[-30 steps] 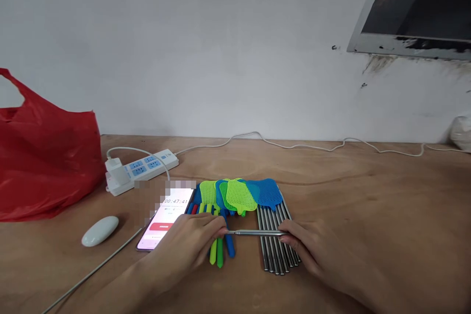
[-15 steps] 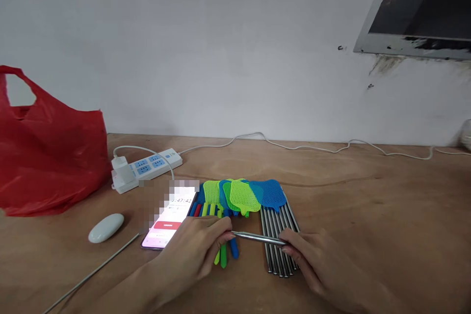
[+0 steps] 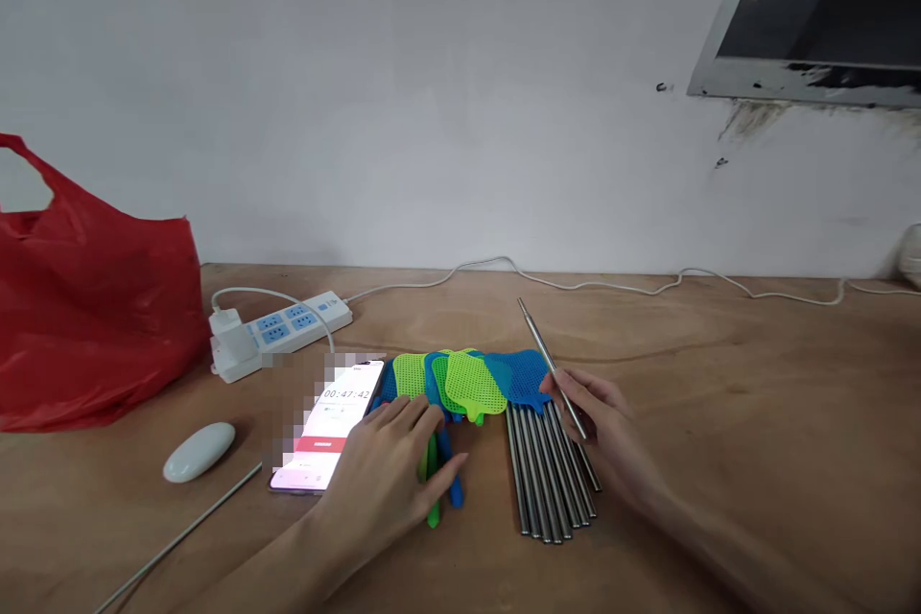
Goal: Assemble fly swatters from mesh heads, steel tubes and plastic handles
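Observation:
My right hand (image 3: 602,432) pinches a thin metal rod (image 3: 547,360) that points up and away over the table. Just left of that hand lies a row of several steel rods (image 3: 541,475). My left hand (image 3: 389,475) rests with fingers spread on the coloured handles (image 3: 436,489) of several green and blue fly swatters, whose mesh heads (image 3: 471,381) fan out side by side behind it.
A phone (image 3: 325,427) with a running timer lies left of the swatters. Behind it sits a white power strip (image 3: 277,330) with cables; a white oval object (image 3: 198,452) and a red plastic bag (image 3: 93,307) are at the left. A long thin rod (image 3: 179,537) lies front left.
The rod was held level between both hands. My left hand has let go of it and dropped onto the swatter handles; my right hand has swung the rod upright and away.

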Demonstrator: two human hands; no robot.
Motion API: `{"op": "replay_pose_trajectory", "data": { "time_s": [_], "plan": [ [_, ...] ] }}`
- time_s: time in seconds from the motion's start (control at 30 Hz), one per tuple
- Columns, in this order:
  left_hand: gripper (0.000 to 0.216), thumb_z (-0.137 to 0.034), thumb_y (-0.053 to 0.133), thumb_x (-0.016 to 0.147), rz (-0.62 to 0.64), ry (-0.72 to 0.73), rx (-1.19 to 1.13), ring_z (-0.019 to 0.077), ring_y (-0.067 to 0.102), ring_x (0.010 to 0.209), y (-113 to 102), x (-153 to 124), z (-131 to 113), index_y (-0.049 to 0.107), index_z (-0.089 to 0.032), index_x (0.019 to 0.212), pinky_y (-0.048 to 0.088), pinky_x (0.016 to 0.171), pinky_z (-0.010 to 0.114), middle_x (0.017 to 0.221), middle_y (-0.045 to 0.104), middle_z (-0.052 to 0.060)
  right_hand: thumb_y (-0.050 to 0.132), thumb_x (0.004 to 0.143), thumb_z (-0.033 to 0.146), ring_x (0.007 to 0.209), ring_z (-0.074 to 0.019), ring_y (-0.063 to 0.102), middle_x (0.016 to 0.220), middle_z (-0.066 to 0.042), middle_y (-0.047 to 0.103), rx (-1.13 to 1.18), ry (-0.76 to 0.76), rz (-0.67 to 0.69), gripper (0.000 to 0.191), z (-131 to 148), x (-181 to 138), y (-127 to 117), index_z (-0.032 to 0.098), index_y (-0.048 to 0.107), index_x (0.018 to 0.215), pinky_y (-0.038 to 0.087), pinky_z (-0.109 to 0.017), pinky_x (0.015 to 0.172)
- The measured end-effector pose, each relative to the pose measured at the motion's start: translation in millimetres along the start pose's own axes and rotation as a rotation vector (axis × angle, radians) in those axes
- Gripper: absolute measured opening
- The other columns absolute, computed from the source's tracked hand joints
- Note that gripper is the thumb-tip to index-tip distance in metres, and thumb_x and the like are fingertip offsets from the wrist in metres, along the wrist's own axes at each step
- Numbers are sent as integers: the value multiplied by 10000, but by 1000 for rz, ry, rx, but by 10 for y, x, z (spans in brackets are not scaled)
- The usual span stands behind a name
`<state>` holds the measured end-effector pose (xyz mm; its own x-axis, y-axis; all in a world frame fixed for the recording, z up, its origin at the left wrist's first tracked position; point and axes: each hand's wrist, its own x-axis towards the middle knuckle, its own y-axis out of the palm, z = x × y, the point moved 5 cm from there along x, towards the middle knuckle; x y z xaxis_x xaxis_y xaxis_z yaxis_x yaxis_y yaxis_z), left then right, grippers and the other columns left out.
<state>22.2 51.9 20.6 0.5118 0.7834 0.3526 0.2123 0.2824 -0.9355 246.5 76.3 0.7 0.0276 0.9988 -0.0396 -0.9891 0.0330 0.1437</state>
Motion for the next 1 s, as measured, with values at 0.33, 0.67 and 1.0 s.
{"op": "replay_pose_trajectory", "data": {
  "time_s": [0.33, 0.67, 1.0],
  "plan": [
    [894, -880, 586, 660, -34, -26, 103, 423, 618, 978, 65, -42, 21, 678, -100, 1089, 484, 813, 562, 1077, 655, 207, 691, 794, 588, 481, -81, 278, 597, 51, 410, -4, -40, 7, 402, -152, 10, -49, 187, 710, 786, 181, -240, 446],
    [836, -815, 712, 595, -30, -33, -19, 400, 578, 1001, 105, -53, 40, 646, -139, 1084, 465, 837, 565, 1083, 613, 157, 654, 817, 618, 494, -100, 276, 593, 56, 377, -48, -44, 54, 416, -178, -25, -20, 204, 704, 814, 208, -246, 459],
    [881, -532, 923, 543, -88, 49, -267, 387, 512, 1148, 55, -105, 4, 465, -223, 1231, 443, 937, 533, 1287, 552, 131, 718, 784, 578, 493, -75, 285, 598, 51, 433, 35, -5, 32, 391, -159, -51, -14, 188, 713, 804, 194, -224, 451]
  ]
}}
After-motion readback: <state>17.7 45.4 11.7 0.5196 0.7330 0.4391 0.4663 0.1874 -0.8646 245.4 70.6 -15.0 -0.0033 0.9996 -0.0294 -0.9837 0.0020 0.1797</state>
